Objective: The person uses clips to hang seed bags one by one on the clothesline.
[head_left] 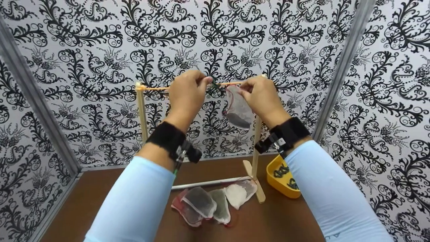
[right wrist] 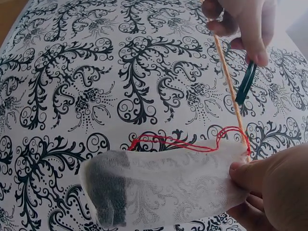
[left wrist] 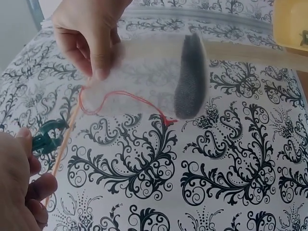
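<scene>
My left hand [head_left: 188,90] pinches a dark green clip [left wrist: 46,137] by one end, right beside an orange cord [head_left: 156,88]. Stretched between two wooden posts, the cord runs behind both hands. With thumb and fingers my right hand [head_left: 262,95] grips the top corner of a white mesh drawstring bag [right wrist: 163,187] at the cord. Dark material fills the bag's bottom, and a red drawstring [left wrist: 126,93] trails along its side. In the right wrist view the clip's tip is close to the cord; whether it touches cannot be told.
Several mesh bags [head_left: 220,203] with different contents lie on the brown table [head_left: 111,201]. A yellow bin [head_left: 284,192] holding green clips [head_left: 281,171] stands at the right, partly behind my sleeve. The right wooden post [head_left: 256,144] has a flat foot; a pale rod [head_left: 208,183] lies behind the bags.
</scene>
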`<state>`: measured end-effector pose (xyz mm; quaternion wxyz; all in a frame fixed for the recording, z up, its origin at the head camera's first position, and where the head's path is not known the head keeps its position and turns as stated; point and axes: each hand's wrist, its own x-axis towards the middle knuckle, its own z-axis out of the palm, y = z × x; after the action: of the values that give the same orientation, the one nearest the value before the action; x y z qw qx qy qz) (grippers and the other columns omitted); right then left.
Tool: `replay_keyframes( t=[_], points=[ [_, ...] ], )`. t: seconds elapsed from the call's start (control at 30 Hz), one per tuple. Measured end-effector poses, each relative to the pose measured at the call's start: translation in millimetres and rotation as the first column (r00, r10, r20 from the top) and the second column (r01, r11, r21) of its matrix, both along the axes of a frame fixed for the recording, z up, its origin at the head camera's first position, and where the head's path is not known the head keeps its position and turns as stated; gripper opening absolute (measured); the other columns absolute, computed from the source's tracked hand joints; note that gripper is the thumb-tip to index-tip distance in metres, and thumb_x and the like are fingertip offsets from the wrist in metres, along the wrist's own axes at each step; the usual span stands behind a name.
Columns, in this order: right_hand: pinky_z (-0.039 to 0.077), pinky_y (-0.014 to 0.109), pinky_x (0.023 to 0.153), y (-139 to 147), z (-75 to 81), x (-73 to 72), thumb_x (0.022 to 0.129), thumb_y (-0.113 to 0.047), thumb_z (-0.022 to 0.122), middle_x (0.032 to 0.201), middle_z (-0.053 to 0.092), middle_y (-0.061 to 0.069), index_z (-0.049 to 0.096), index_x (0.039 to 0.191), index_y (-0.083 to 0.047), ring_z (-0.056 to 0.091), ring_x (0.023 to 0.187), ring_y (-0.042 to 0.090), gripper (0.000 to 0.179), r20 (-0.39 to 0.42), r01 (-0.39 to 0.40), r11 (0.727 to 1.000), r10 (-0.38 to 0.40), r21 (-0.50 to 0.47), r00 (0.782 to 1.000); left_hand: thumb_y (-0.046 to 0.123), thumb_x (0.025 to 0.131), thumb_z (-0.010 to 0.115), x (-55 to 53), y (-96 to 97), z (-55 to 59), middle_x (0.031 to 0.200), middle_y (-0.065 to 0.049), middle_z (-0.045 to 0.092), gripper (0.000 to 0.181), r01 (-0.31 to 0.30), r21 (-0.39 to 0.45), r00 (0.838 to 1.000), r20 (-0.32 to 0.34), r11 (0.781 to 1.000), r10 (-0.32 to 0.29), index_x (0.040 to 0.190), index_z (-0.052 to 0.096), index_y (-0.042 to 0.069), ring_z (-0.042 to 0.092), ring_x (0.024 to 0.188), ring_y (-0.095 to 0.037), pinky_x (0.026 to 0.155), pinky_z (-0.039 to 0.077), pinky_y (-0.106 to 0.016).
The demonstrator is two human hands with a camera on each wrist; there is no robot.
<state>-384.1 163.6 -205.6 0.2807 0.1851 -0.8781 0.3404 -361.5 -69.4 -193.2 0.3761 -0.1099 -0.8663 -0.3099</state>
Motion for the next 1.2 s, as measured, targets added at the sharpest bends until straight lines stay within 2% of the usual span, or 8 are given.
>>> replay_keyframes(
  t=[0.17, 0.4, 0.53, 0.7, 0.8, 1.0, 1.2],
  points=[
    [0.066, 0.032, 0.081, 0, -0.7, -0.9, 0.104, -0.003, 0.079, 0.112, 0.079, 0.012, 0.083, 0.112, -0.003, 0.072, 0.095, 0.024, 0.009, -0.019, -0.027, 0.999, 0.028, 0.035, 0.999, 0.044, 0.108, 0.076, -8.0, 12.9, 7.8, 0.109, -0.002, 0.083, 0.029, -0.008, -0.009, 0.997, 0.079, 1.0, 0.009, 0.113, 0.083, 0.017, 0.073, 0.092, -0.018, 0.082, 0.061, -0.033],
    [0.067, 0.036, 0.084, -3, 1.8, -0.7, 0.105, -0.005, 0.078, 0.111, 0.079, 0.011, 0.08, 0.109, -0.004, 0.074, 0.095, 0.024, 0.005, 0.005, -0.036, 0.999, 0.036, -0.015, 0.999, 0.042, 0.107, 0.077, -7.9, 22.3, 10.5, 0.11, -0.004, 0.085, 0.027, 0.014, -0.04, 0.999, 0.053, 0.999, -0.012, 0.113, 0.084, 0.016, 0.077, 0.093, -0.021, 0.081, 0.063, -0.035],
    [0.066, 0.035, 0.083, -1, 2.1, -2.6, 0.106, -0.008, 0.077, 0.109, 0.077, 0.009, 0.079, 0.11, -0.004, 0.073, 0.094, 0.023, 0.006, 0.022, -0.017, 0.999, 0.018, -0.03, 1.0, 0.043, 0.107, 0.076, -7.0, 25.9, 11.2, 0.11, -0.004, 0.085, 0.029, 0.021, -0.02, 0.997, 0.068, 1.0, -0.02, 0.115, 0.084, 0.016, 0.075, 0.093, -0.02, 0.082, 0.063, -0.034],
    [0.066, 0.035, 0.084, 7, -0.7, -4.9, 0.105, -0.004, 0.076, 0.109, 0.075, 0.011, 0.078, 0.107, -0.003, 0.071, 0.097, 0.024, 0.002, 0.002, 0.009, 0.999, -0.009, -0.039, 1.0, 0.043, 0.108, 0.076, -6.7, 31.5, 11.5, 0.107, -0.002, 0.083, 0.029, 0.051, 0.022, 0.995, 0.081, 0.998, -0.052, 0.116, 0.083, 0.017, 0.071, 0.088, -0.017, 0.077, 0.059, -0.031],
    [0.066, 0.035, 0.085, 12, -1.5, -5.6, 0.105, -0.002, 0.077, 0.108, 0.075, 0.012, 0.079, 0.106, -0.003, 0.071, 0.097, 0.025, 0.003, -0.021, 0.021, 0.999, -0.022, -0.045, 1.0, 0.043, 0.107, 0.076, -8.8, 36.2, 10.6, 0.106, -0.002, 0.083, 0.029, 0.053, 0.012, 0.996, 0.067, 0.999, -0.054, 0.116, 0.083, 0.017, 0.071, 0.085, -0.018, 0.073, 0.057, -0.031],
    [0.066, 0.035, 0.083, 18, -1.2, -7.2, 0.105, -0.002, 0.075, 0.106, 0.076, 0.011, 0.078, 0.105, -0.004, 0.073, 0.095, 0.024, 0.004, -0.032, 0.012, 0.999, -0.014, -0.053, 0.999, 0.044, 0.107, 0.075, -14.0, 49.6, 6.3, 0.114, -0.002, 0.086, 0.029, 0.051, -0.072, 0.997, 0.069, 0.996, -0.046, 0.116, 0.083, 0.018, 0.078, 0.093, -0.022, 0.08, 0.063, -0.035],
    [0.066, 0.035, 0.083, 22, -2.6, -7.3, 0.105, 0.001, 0.074, 0.106, 0.078, 0.01, 0.078, 0.102, -0.004, 0.074, 0.096, 0.023, 0.007, -0.06, -0.013, 0.999, 0.011, -0.037, 0.998, 0.041, 0.108, 0.075, -15.6, 57.9, 4.2, 0.115, -0.001, 0.085, 0.026, 0.056, -0.027, 0.997, 0.049, 0.998, -0.054, 0.114, 0.083, 0.017, 0.079, 0.097, -0.02, 0.084, 0.065, -0.032]
  ],
)
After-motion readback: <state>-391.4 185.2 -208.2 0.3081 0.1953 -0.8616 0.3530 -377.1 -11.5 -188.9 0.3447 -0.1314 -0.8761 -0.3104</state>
